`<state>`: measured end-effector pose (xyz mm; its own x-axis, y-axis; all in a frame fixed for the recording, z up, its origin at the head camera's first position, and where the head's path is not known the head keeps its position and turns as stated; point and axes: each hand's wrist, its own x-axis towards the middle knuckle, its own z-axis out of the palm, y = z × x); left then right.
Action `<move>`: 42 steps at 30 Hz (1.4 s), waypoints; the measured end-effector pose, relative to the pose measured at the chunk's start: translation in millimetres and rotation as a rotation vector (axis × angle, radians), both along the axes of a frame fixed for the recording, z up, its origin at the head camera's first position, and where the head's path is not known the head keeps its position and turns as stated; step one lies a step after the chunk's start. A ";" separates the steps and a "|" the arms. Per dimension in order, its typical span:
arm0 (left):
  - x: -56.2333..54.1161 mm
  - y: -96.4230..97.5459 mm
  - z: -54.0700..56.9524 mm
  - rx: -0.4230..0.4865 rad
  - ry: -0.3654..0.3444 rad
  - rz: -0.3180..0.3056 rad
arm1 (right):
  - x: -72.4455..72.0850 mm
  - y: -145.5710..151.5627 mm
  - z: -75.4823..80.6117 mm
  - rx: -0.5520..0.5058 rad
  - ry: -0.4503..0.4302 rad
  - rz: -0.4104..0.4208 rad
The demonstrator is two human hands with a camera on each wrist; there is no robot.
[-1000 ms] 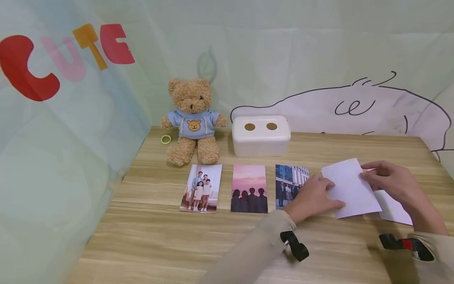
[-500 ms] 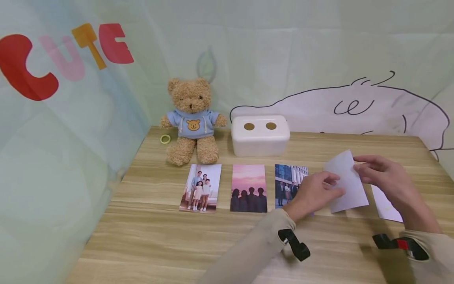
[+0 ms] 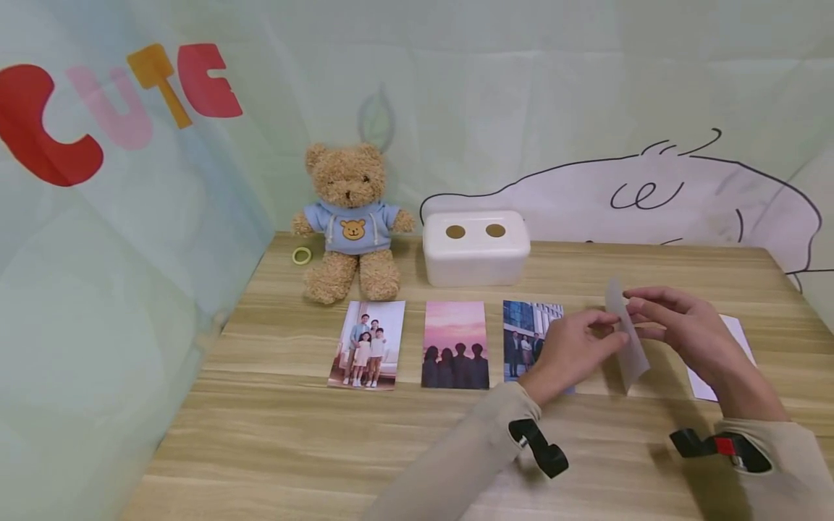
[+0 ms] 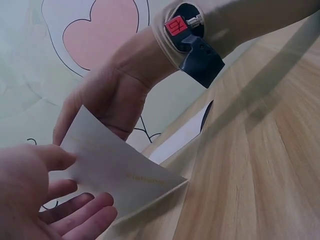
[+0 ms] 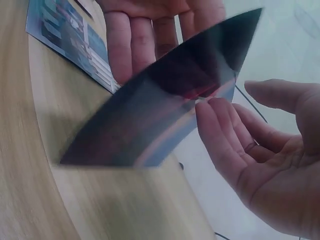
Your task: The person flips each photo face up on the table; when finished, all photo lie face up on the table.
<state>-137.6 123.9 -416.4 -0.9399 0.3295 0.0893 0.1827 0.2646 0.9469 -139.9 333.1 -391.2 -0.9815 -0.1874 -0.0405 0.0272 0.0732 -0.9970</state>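
Observation:
A photo print stands nearly upright and slightly bent between both hands. Its white back with faint yellowish lettering faces my left hand, whose thumb touches it while the other fingers spread loosely on the same side. Against its dark, shiny picture side rest the fingertips of my right hand; whether the right thumb grips the edge is unclear. Beneath my right forearm lies another print, white side up. A photo of people before buildings is partly covered by my left hand.
Left of these lie a sunset silhouette photo and a family photo. Behind them sit a teddy bear in a blue hoodie, a white box with two round holes, and a yellow-green ring. Fabric walls border the wooden table.
The photo has turned from its white back facing the camera to nearly edge-on. My right hand has moved left with the turn, uncovering more of the other print; my left hand stays about where it was.

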 end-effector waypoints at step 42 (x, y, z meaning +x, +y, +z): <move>-7.9 -3.4 1.2 0.364 -0.271 0.206 | -0.8 2.3 -0.9 0.705 0.132 -0.279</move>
